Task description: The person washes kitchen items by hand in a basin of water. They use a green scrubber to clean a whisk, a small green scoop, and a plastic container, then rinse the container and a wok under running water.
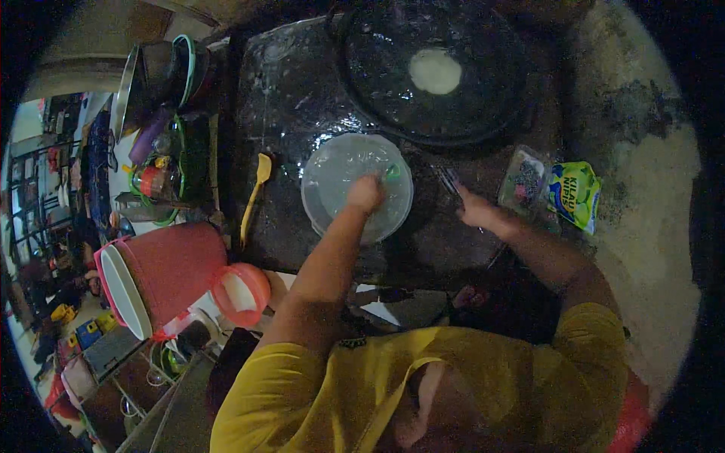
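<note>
My left hand [365,192] is curled over a round translucent plastic basin [307,198]; what it grips, if anything, is hidden. A small green thing [392,170] shows beside it, within the basin's outline. On the right, my right hand [478,209] holds a slender metal utensil [447,179], likely tongs, pointing up and left, over the dark tabletop [447,249]. Beyond both hands, a pale round flat piece [436,71], perhaps batter or dough, lies in a wide dark pan [385,122].
A yellow spatula [258,184] lies left of the basin. At the right are a clear plastic container [520,178] and a green printed packet [575,195]. A pink bucket-like container [175,272] and an orange-red plastic ring [262,289] are at the lower left.
</note>
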`<state>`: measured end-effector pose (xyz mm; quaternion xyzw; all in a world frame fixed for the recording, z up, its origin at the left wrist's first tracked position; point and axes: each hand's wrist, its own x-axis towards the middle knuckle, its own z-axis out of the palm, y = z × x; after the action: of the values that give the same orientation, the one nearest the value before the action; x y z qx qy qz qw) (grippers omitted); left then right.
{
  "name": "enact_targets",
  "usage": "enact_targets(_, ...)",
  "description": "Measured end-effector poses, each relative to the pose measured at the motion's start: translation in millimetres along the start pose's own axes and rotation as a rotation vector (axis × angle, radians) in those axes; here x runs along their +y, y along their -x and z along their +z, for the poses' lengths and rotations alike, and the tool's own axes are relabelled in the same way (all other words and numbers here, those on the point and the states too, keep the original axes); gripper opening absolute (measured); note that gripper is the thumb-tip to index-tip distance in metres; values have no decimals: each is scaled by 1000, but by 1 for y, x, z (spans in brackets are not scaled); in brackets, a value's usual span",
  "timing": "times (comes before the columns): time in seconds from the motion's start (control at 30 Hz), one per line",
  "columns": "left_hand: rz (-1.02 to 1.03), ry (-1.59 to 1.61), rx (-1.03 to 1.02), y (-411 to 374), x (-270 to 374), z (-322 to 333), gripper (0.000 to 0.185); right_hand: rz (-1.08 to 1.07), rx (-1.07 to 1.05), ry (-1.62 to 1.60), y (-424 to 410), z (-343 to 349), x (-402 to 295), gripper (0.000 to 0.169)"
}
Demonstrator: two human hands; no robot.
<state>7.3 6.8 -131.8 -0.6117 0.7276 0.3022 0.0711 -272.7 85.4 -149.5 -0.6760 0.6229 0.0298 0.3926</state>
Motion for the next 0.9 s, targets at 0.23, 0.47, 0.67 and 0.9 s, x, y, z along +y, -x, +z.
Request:
enact_targets(0.23,-83,485,164,26,4,-50,25,-152,-239,-32,-7,-103,-65,29)
enact_targets(0.47,-51,557,324,37,9,-70,21,-510,56,-389,-16,-129,-137,23)
enact_targets(0.67,57,984,416,36,2,-78,21,-629,207,-430,-35,-113,-166,32)
enact_targets(0.9,23,706,189,53,34,-100,16,-467,283,-403,-55,-110,-181,16)
